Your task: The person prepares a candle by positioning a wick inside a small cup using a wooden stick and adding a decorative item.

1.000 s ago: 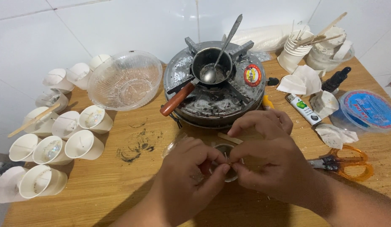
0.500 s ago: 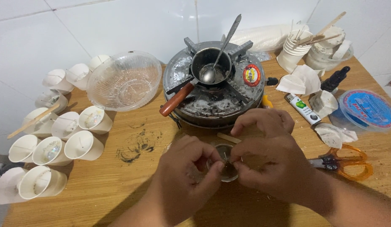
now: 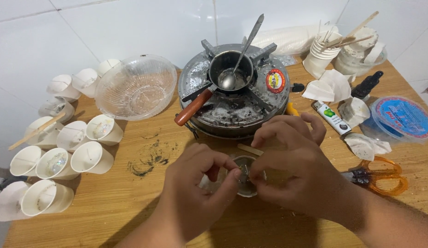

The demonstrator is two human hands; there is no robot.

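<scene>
My left hand (image 3: pixel 195 188) and my right hand (image 3: pixel 292 165) meet over a small clear glass cup (image 3: pixel 245 177) on the wooden table (image 3: pixel 122 202). The fingertips of both hands pinch a thin wick (image 3: pixel 245 171) standing in the cup's middle. My left thumb and forefinger rest on the cup's rim. A flat wooden stick (image 3: pixel 250 149) lies just behind the cup. Most of the cup is hidden by my fingers.
A round stove (image 3: pixel 234 94) holds a small pot with a brown handle (image 3: pixel 192 108) and a spoon (image 3: pixel 241 55). A glass bowl (image 3: pixel 136 87) and several white paper cups (image 3: pixel 62 156) stand at left. Orange scissors (image 3: pixel 379 177), a lighter (image 3: pixel 331 117), a blue-lidded tub (image 3: pixel 400 119) lie at right.
Both hands have shifted slightly nearer over the cup, the fingertips re-gripping the wick. My right hand's fingers have spread a little. Everything else stays put.
</scene>
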